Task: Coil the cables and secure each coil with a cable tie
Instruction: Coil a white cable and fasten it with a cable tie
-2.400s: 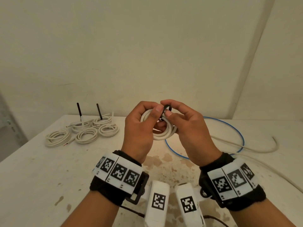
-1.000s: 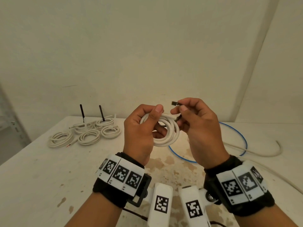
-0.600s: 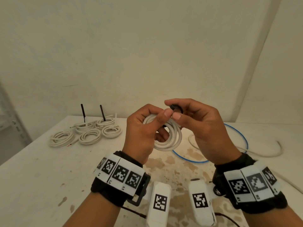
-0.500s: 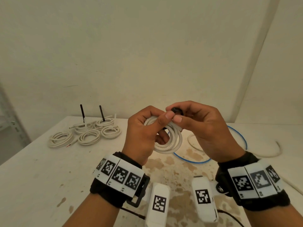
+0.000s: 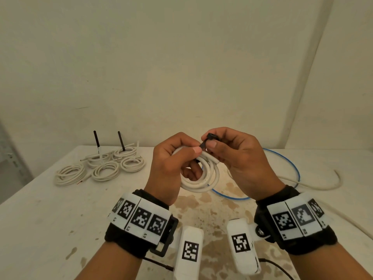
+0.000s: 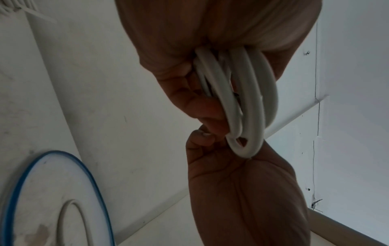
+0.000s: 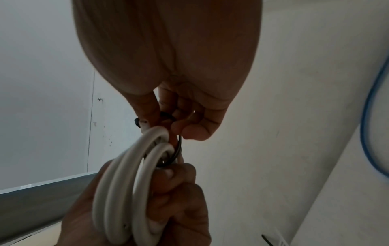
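I hold a small white cable coil (image 5: 203, 174) above the table in my left hand (image 5: 173, 162), thumb on top and fingers through the loops. My right hand (image 5: 228, 152) pinches a black cable tie (image 5: 207, 139) at the top of the coil. In the right wrist view the black cable tie (image 7: 175, 149) loops round the strands of the white coil (image 7: 126, 191). The left wrist view shows the coil (image 6: 244, 103) gripped in my left hand, with my right hand just below it.
Several tied white coils (image 5: 101, 166) lie at the table's back left, two with black tie tails (image 5: 96, 141) sticking up. A loose blue cable (image 5: 290, 170) and a loose white cable (image 5: 314, 184) lie on the stained white table (image 5: 50, 219) at the right.
My right hand brought the black tie back to the top of the coil and now pinches it there beside my left thumb. The left hand kept hold of the coil.
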